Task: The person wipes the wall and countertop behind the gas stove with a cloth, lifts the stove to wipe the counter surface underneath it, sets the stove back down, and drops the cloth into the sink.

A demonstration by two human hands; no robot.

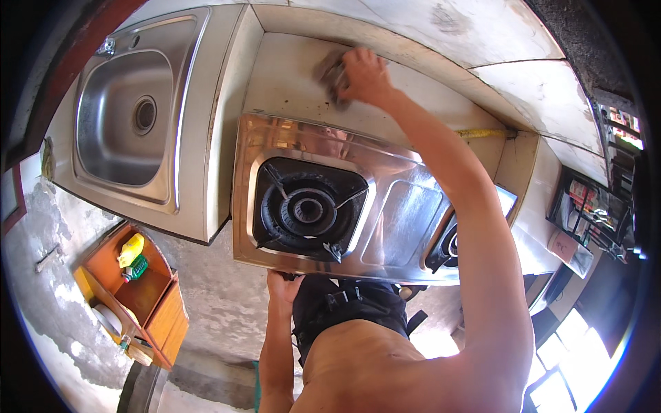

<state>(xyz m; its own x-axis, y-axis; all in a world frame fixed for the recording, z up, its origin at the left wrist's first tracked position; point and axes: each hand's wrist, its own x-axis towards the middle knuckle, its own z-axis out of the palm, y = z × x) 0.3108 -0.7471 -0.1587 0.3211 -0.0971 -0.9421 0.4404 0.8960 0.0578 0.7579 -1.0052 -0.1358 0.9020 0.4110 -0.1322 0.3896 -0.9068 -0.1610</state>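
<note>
My right hand (367,76) reaches over the stove to the tiled ledge (289,67) behind it. It holds a dark grey cloth or scrubbing pad (330,77), blurred by motion, against that surface. Dark specks lie on the tile just below the pad. In front of me is a stainless steel two-burner gas stove (403,222); its left burner (308,210) is in full view, while my right arm partly covers the right burner (443,248). My left hand (283,286) grips the stove's front edge from below, its fingers partly hidden under the metal.
A stainless steel sink (124,124) is set in the raised counter at left. Below it stands an orange wooden cabinet (139,294) holding a yellow packet (131,250) and a green bottle (136,269). A yellow hose (480,133) runs behind the stove at right. A tiled wall rises behind.
</note>
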